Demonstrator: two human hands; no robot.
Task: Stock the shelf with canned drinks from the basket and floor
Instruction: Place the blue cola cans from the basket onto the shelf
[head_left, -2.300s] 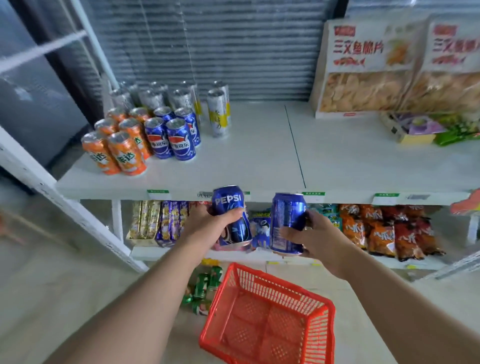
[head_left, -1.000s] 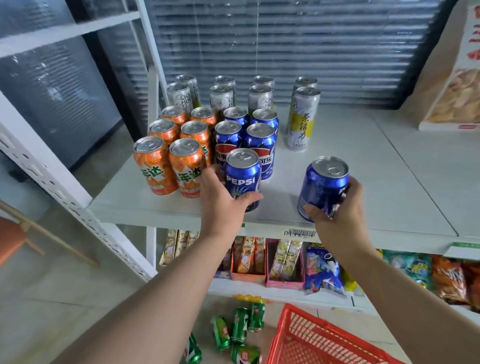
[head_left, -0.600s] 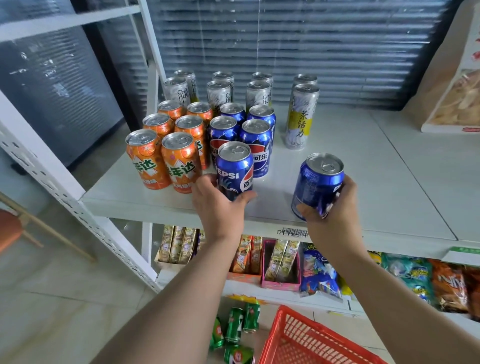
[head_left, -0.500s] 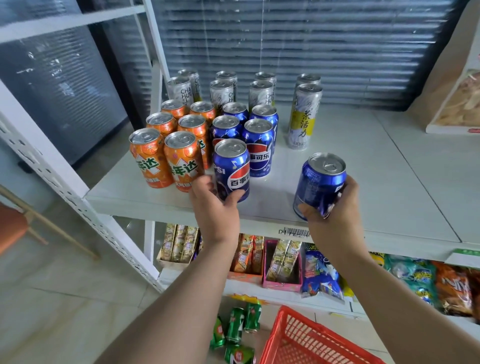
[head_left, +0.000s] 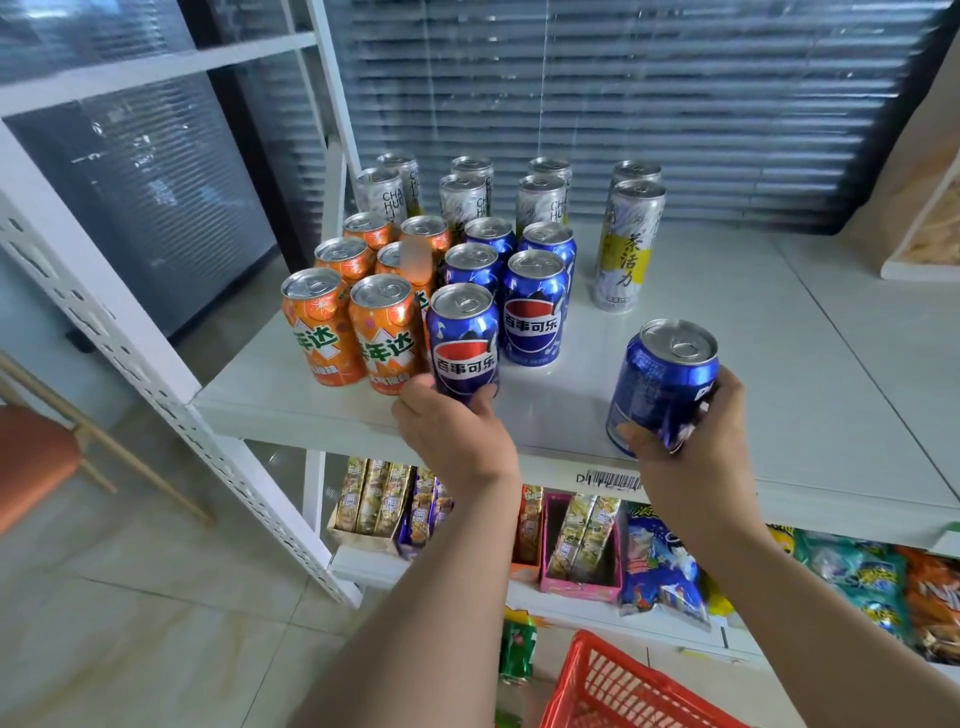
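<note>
My left hand (head_left: 457, 434) grips the base of a blue Pepsi can (head_left: 462, 340) standing upright at the front of the blue column on the white shelf (head_left: 779, 395), its label facing me. My right hand (head_left: 691, 441) holds a second blue Pepsi can (head_left: 662, 382), tilted slightly, at the shelf's front edge to the right. Orange cans (head_left: 356, 317) stand in two columns left of the blue ones. Tall silver cans (head_left: 626, 244) line the back. The red basket (head_left: 618, 686) sits on the floor below, with a green can (head_left: 517, 647) beside it.
A white perforated upright (head_left: 130, 358) slants along the shelf's left side. A lower shelf holds snack boxes (head_left: 579, 545) and chip bags (head_left: 872, 582). A snack carton (head_left: 930, 228) stands at the far right of the top shelf. An orange stool (head_left: 31, 462) is at left.
Both hands rose from over the basket to the shelf with a can each. The left can was set down at the front of the blue column and turned so its label faces me.
</note>
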